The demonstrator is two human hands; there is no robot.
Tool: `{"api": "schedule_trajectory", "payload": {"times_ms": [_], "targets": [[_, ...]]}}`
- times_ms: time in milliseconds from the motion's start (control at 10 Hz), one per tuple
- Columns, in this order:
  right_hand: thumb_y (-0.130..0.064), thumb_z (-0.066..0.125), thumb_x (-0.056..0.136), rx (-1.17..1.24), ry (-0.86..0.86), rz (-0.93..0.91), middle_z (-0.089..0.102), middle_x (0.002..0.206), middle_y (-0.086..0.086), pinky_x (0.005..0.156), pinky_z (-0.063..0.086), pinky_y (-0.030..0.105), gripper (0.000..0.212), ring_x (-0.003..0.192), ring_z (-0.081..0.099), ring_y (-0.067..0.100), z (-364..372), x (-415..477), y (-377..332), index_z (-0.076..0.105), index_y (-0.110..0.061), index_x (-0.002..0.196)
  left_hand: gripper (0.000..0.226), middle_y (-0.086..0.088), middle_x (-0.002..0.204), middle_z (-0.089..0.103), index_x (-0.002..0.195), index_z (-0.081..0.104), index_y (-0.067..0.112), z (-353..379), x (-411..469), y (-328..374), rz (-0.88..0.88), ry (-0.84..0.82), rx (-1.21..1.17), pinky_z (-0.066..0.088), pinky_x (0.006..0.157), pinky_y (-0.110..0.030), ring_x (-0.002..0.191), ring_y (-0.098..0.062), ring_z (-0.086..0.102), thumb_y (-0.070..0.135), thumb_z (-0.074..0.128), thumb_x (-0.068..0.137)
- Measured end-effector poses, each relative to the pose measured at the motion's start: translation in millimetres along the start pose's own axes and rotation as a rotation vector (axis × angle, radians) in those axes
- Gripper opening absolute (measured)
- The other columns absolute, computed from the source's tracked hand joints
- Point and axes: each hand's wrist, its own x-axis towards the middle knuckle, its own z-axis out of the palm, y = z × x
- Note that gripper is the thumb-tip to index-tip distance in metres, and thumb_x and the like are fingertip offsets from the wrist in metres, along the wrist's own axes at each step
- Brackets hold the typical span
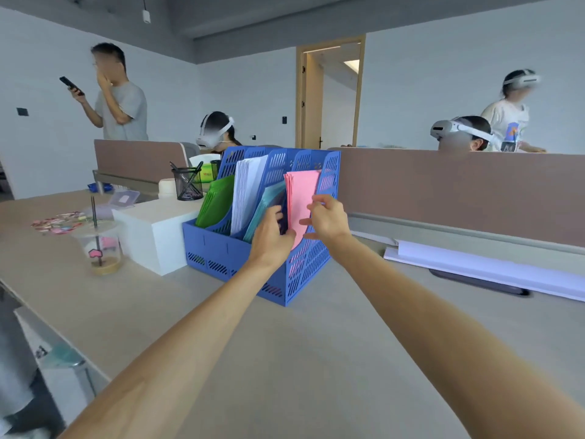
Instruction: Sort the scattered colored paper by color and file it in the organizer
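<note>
A blue plastic organizer [221, 251] with several upright slots stands on the grey desk. Green paper [217, 201] fills the leftmost slot, white paper [247, 191] the one beside it, teal paper [262, 207] the third. Pink paper [300, 198] stands in the rightmost slot. My left hand [270, 239] rests at the divider between the teal and pink slots, fingers touching the pink stack's left edge. My right hand [327, 217] pinches the pink stack's right edge, thumb in front.
A white box [152, 229] sits left of the organizer, with a plastic cup and straw [99, 245] in front of it and a mesh pen holder [187, 184] behind. White sheets [481, 264] lie at right along the brown partition [459, 191]. Several people are beyond the partitions.
</note>
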Motion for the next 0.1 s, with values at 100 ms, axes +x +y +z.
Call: {"api": "schedule_trajectory", "payload": {"times_ms": [100], "targets": [[-0.009, 0.035, 0.097, 0.067, -0.009, 0.003, 0.053, 0.125, 0.007, 0.066, 0.058, 0.038, 0.036, 0.082, 0.065, 0.020, 9.5, -20.4, 9.2, 0.049, -0.011, 0.130, 0.045, -0.002, 0.132, 0.051, 0.137, 0.041, 0.013, -5.0, -23.2, -1.7, -0.052, 0.116, -0.061, 0.042, 0.091, -0.026, 0.108, -0.016, 0.053, 0.007, 0.048, 0.093]]}}
